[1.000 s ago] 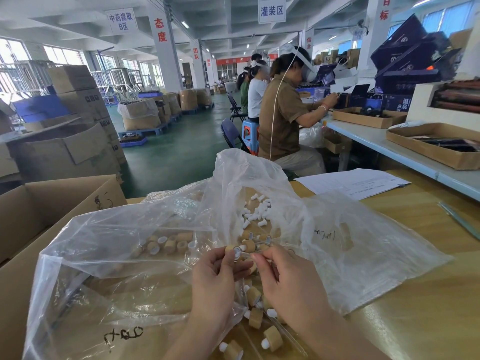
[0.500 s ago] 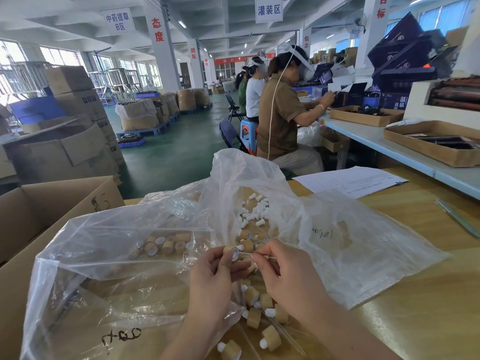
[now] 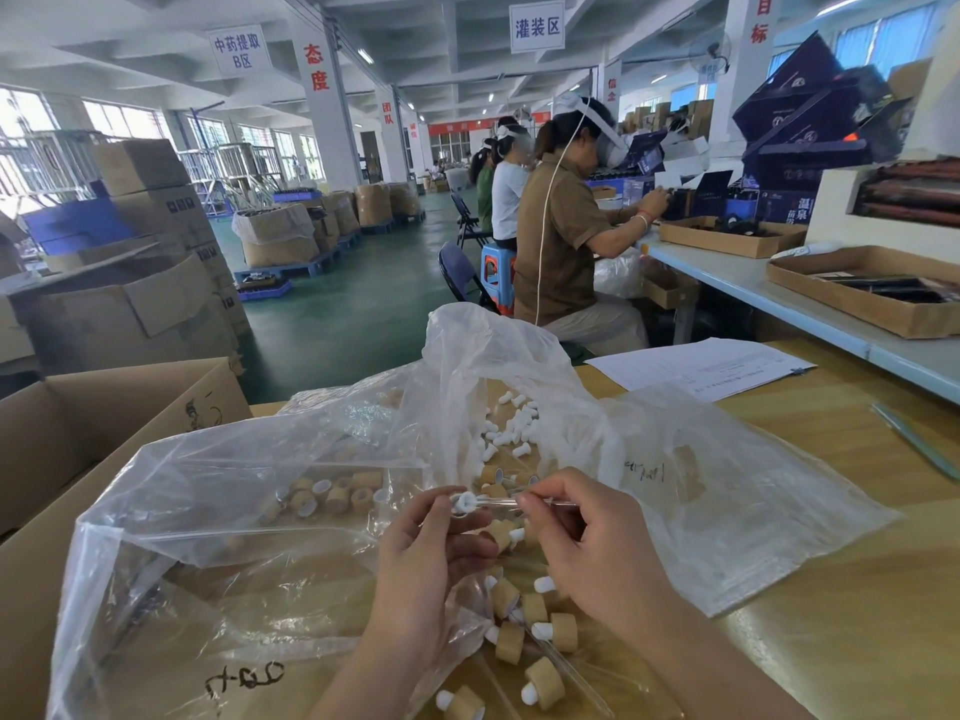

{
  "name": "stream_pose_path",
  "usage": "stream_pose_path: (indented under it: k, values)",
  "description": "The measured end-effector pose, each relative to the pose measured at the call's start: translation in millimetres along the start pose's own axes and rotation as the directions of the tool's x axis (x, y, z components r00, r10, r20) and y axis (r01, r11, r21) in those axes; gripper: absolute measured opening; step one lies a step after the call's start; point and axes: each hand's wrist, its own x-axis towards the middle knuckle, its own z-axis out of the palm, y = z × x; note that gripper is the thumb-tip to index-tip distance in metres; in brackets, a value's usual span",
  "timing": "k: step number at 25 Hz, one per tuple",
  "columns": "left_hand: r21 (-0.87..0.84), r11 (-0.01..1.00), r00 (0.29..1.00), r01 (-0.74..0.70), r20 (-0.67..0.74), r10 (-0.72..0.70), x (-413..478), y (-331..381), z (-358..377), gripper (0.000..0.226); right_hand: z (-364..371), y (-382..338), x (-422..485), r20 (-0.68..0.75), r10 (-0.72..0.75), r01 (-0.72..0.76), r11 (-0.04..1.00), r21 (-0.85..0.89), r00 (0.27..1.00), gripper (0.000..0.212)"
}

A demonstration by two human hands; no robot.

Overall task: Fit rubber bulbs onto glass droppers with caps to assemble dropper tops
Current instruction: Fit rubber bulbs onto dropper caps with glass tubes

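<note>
A white rubber bulb (image 3: 462,502) sits at the left end of a clear, level glass dropper (image 3: 498,503).

The single wide-angle camera, worn on the person's head, looks forward and down from close above the left hand (image 3: 421,569) and right hand (image 3: 587,553) at the yellow wooden table (image 3: 857,641), taking in the green-floored factory hall (image 3: 337,324) beyond.

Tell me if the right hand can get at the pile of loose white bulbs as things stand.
Probably, once freed: the right hand is pinching the glass dropper. The white bulbs lie just beyond it in the plastic bag, whose mouth seems to gape toward the hands.
</note>
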Motion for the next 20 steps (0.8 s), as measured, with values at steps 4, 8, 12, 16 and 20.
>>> stream_pose_path:
  k: [4,8,12,16,20]
  values:
    - [-0.063,0.996,0.995,0.056,-0.081,-0.061,0.5,2.8,-1.5,0.035,-0.3,-1.4,0.0,0.021,0.051,-0.054,0.986,0.160,0.998,0.021]
    - [-0.055,0.998,1.000,0.025,0.018,-0.024,2.4,6.9,-7.6,0.033,-1.5,0.3,3.4,0.007,0.146,-0.141,0.946,0.291,0.989,0.019]
    - [0.064,0.996,0.984,-0.068,0.167,0.056,-0.1,4.4,-8.7,0.039,-3.5,1.8,6.4,0.049,0.183,-0.189,0.942,0.276,0.982,0.017]
    - [0.325,0.912,0.962,-0.252,0.187,0.200,-0.9,5.6,-10.4,0.046,-3.8,5.6,7.0,0.106,0.188,-0.208,0.952,0.225,0.976,0.017]
    - [0.466,0.806,0.930,-0.366,0.218,0.296,-1.6,4.8,-12.9,0.043,-8.1,7.8,9.3,0.205,0.188,-0.235,0.944,0.233,0.960,0.013]
